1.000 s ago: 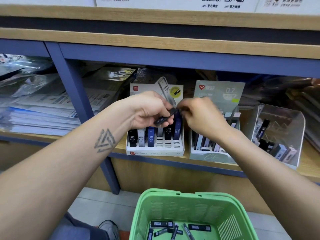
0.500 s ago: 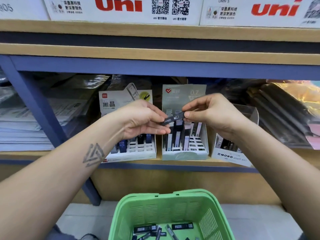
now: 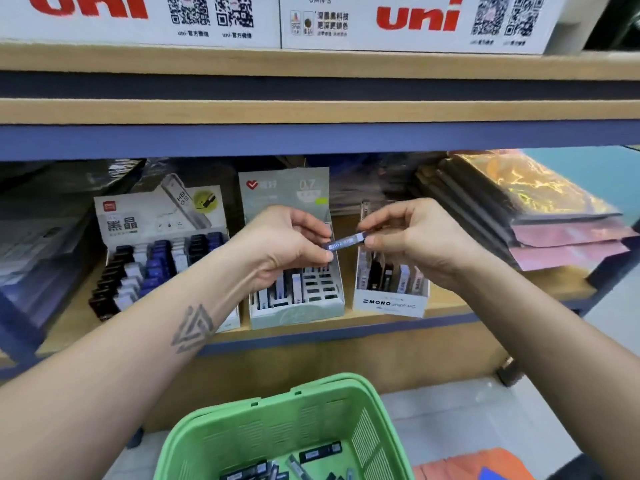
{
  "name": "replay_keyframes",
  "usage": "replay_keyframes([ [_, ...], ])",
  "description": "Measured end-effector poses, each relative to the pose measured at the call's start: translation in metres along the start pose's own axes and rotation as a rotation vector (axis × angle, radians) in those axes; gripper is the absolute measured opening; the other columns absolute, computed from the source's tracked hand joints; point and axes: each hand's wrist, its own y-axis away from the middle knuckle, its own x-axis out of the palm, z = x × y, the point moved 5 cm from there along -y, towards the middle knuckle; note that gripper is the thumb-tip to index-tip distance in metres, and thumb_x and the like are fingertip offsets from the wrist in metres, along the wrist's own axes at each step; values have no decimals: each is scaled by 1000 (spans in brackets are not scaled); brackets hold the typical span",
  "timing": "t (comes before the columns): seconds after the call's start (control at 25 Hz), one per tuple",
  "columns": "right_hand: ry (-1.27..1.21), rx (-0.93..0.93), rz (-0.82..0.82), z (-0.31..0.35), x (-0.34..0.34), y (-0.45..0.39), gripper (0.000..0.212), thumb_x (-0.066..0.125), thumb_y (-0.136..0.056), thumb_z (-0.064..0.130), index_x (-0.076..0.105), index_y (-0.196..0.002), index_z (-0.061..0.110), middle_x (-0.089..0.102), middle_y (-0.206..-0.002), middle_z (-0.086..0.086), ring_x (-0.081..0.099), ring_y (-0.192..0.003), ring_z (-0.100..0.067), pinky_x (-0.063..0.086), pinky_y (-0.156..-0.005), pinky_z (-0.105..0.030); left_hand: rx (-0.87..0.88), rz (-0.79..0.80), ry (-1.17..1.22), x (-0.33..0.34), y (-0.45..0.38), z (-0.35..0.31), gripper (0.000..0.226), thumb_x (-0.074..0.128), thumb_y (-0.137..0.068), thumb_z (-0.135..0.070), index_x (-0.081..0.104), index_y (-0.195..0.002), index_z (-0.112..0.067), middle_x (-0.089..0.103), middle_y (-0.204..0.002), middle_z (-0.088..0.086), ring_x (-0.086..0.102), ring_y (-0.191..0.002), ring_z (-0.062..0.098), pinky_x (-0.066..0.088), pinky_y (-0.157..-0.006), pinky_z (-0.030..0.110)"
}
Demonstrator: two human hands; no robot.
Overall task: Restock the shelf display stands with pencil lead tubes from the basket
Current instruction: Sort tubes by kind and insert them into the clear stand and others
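Observation:
A dark pencil lead tube (image 3: 344,241) is held level in front of the shelf, pinched at its left end by my left hand (image 3: 287,244) and at its right end by my right hand (image 3: 412,237). Behind it stand three display stands: a white one (image 3: 152,220) with black, white and blue tubes at the left, a grey-green 0.7 stand (image 3: 294,313) in the middle, and a white MONO stand (image 3: 389,303) at the right. A green basket (image 3: 242,424) below holds several loose lead tubes (image 3: 320,452).
White uni boxes (image 3: 415,19) line the upper shelf. Wrapped stacks of paper goods (image 3: 540,216) lie right of the stands, more bagged stock (image 3: 38,244) at the left. The blue shelf beam (image 3: 311,136) hangs just above the stands. Pale floor shows beneath.
The view has swung right, so the stands have slid left in frame. Both hands moved with the tube from the white stand to in front of the 0.7 and MONO stands.

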Motion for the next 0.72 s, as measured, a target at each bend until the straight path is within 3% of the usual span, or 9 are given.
replay_keyframes([
  [0.08, -18, 6, -36, -8, -17, 4, 22, 76, -80, -9, 77, -95, 7, 75, -93, -18, 73, -93, -37, 62, -84, -45, 14, 14, -7, 16, -8, 0, 31, 74, -72, 21, 69, -94, 1, 72, -96, 23, 74, -81, 27, 62, -67, 29],
  [0.28, -109, 25, -100, -23, -52, 15, 18, 75, -82, -8, 74, -96, 2, 76, -88, -15, 76, -85, -28, 61, -75, -32, 37, 37, 16, 54, -19, 2, 30, 75, -73, 19, 69, -97, 3, 72, -90, 22, 74, -77, 27, 61, -67, 26],
  [0.48, 298, -5, 9, -25, -58, 16, 10, 84, -79, 6, 77, -84, 10, 76, -79, -6, 71, -75, -18, 59, -73, -31, 171, -21, 48, 69, -29, -3, 25, 76, -75, 14, 72, -91, -4, 71, -92, 18, 73, -82, 27, 62, -74, 32],
  [0.6, 182, 45, 43, -30, -54, 15, 14, 80, -81, 0, 73, -92, 6, 76, -79, -12, 73, -74, -21, 61, -73, -35, 200, -28, 57, 73, -30, 0, 23, 76, -76, 14, 71, -91, -2, 72, -91, 21, 74, -80, 31, 62, -74, 32],
  [0.72, -34, 112, -55, -34, -60, 15, 15, 76, -83, -6, 71, -96, -1, 75, -84, -19, 75, -77, -27, 60, -70, -30, 142, -57, 151, 74, -30, 10, 24, 75, -76, 15, 69, -96, 4, 73, -90, 25, 75, -84, 35, 63, -77, 36],
])
